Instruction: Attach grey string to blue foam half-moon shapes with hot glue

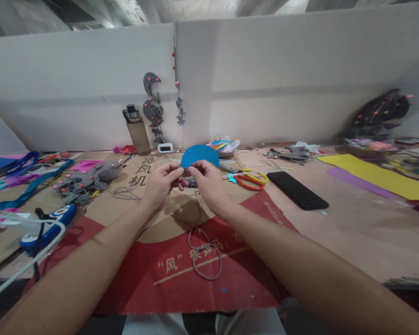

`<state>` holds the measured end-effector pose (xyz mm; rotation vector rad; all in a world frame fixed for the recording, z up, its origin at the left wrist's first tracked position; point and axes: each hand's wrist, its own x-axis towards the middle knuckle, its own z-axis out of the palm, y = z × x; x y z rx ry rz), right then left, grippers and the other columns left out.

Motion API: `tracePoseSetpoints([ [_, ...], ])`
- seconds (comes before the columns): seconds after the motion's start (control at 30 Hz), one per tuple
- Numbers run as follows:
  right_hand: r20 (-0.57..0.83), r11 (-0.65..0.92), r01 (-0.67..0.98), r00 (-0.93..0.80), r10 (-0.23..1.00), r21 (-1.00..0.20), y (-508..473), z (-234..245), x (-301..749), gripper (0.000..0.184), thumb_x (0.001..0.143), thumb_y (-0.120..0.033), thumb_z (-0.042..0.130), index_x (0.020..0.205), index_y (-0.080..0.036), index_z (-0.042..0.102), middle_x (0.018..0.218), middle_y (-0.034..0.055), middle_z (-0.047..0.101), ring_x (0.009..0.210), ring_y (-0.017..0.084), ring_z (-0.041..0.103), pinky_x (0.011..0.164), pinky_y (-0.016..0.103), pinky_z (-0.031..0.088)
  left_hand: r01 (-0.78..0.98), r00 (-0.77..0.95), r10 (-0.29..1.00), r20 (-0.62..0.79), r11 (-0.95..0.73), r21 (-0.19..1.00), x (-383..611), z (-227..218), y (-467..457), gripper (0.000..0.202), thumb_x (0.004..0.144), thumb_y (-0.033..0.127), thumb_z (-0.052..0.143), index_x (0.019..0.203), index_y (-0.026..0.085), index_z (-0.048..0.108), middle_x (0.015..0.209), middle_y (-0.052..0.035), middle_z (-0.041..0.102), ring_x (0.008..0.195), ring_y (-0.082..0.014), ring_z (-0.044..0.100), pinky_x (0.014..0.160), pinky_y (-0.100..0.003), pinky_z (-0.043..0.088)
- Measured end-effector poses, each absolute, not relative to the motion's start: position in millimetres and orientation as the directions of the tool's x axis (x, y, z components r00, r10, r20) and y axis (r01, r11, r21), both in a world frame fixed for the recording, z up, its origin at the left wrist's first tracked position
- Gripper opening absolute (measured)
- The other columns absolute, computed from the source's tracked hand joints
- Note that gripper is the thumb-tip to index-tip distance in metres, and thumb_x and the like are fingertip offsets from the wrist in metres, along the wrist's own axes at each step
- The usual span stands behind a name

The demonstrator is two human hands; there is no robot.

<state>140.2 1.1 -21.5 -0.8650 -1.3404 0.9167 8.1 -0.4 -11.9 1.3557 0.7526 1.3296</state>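
Observation:
My left hand point(165, 183) and my right hand point(208, 185) meet over the middle of the table, thumbs and forefingers closed in a pinch. A thin grey cord point(207, 279) runs down from between them and lies in loops on a red and brown cardboard sheet point(132, 274). The small dark bit at the fingertips is partly hidden. Just behind the fingers shows a blue disc point(199, 156); whether they touch it I cannot tell. To the right of my right hand lie scissors point(253, 180) with orange and yellow handles.
A black phone point(297, 190) lies right of the scissors, near yellow sheet point(377, 176). A bottle point(138, 135) and small white clock point(165, 148) stand at the back. Grey felt pieces point(91, 179) and a blue-white device point(49, 228) with a white cable are at left.

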Motion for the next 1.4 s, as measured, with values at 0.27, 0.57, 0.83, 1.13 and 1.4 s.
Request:
tracePoseSetpoints([
  [0.27,0.419,0.416,-0.091,-0.021,0.908,-0.905,0.6,-21.4,140.7,0.010,0.078,-0.029,0.051,0.074,-0.020,0.053,0.073,-0.0007,0.056,0.068,0.011,0.051,0.061,0.025,0.041,-0.303,0.273,0.933,0.236,-0.150,0.941,5.2,-9.9,2.1,0.015,0.071,0.025,0.067,0.076,0.012,0.059,0.068,-0.0025,0.062,0.052,-0.0078,0.055,0.044,-0.018,0.038],
  [0.57,0.380,0.371,-0.143,-0.039,0.924,-0.918,4.6,-25.7,139.1,0.012,0.077,-0.032,0.054,0.078,-0.020,0.054,0.074,-0.0010,0.058,0.066,0.011,0.051,0.059,0.024,0.041,-0.313,0.295,0.939,0.179,-0.083,0.946,2.8,-10.9,6.7,0.019,0.071,0.026,0.069,0.076,0.012,0.059,0.073,-0.0033,0.063,0.050,-0.0045,0.051,0.042,-0.016,0.035],
  [0.83,0.334,0.328,-0.147,-0.014,0.942,-0.933,5.0,-28.7,135.3,0.013,0.077,-0.031,0.053,0.081,-0.020,0.055,0.077,0.0002,0.061,0.067,0.010,0.053,0.059,0.024,0.041,-0.292,0.287,0.947,0.144,-0.057,0.955,1.9,-13.6,9.7,0.018,0.072,0.027,0.068,0.076,0.012,0.059,0.073,-0.0027,0.062,0.050,-0.0042,0.051,0.040,-0.014,0.034],
  [1.13,0.338,0.337,-0.178,0.024,0.941,-0.925,5.4,-32.0,131.3,0.012,0.076,-0.030,0.054,0.079,-0.018,0.055,0.072,-0.0010,0.059,0.067,0.011,0.053,0.065,0.026,0.042,-0.256,0.308,0.943,0.128,-0.047,0.966,1.5,-15.3,9.5,0.020,0.074,0.030,0.066,0.075,0.012,0.058,0.073,-0.0015,0.058,0.049,-0.0033,0.049,0.037,-0.014,0.029],
  [1.4,0.380,0.389,-0.111,0.092,0.920,-0.915,7.8,-36.1,129.0,0.013,0.075,-0.030,0.053,0.079,-0.018,0.056,0.074,-0.0003,0.060,0.071,0.012,0.055,0.071,0.027,0.043,-0.277,0.280,0.957,0.078,0.003,0.961,2.8,-16.9,10.3,0.020,0.070,0.027,0.070,0.077,0.012,0.059,0.074,-0.0016,0.059,0.050,-0.0034,0.050,0.036,-0.012,0.028],
])
